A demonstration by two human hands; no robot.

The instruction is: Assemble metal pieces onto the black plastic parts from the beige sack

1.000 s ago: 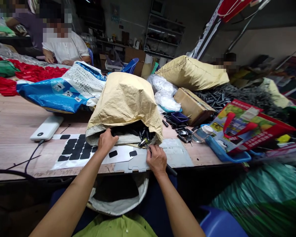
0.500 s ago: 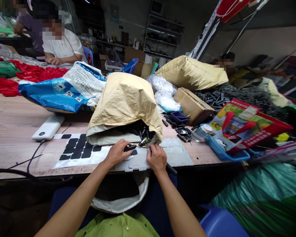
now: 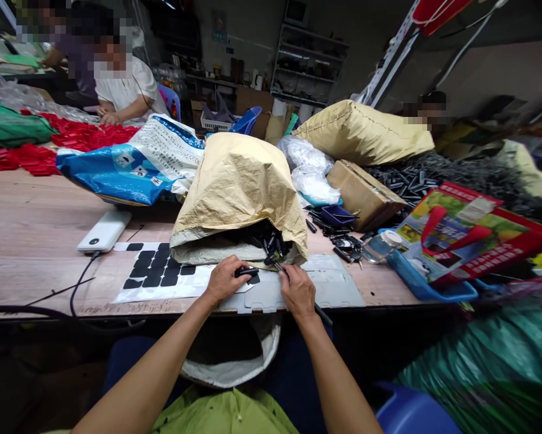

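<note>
The small black cylindrical piece (image 3: 247,272) is in front of the sack's mouth, above the table's near edge. The left hand (image 3: 225,279) pinches it between thumb and fingers, and its far end points to the right. Just beside, the right hand (image 3: 298,291) has its fingers curled round a thin rod-like tool with dark handle (image 3: 324,314); the handle comes out below the palm. The tip of this tool is near the opening, but I cannot tell exactly what it touches.

The opening belongs to a yellowish woven sack (image 3: 248,175), which lies on its side with many black pieces (image 3: 274,244) inside. Under the hands there is a flat grey board (image 3: 331,280), and to the left of it a white sheet with black rounded squares (image 3: 162,292). Farther left lies a white rectangular device with a dark cable (image 3: 104,231). Behind it is a blue-and-white plastic bag (image 3: 112,172).
</note>
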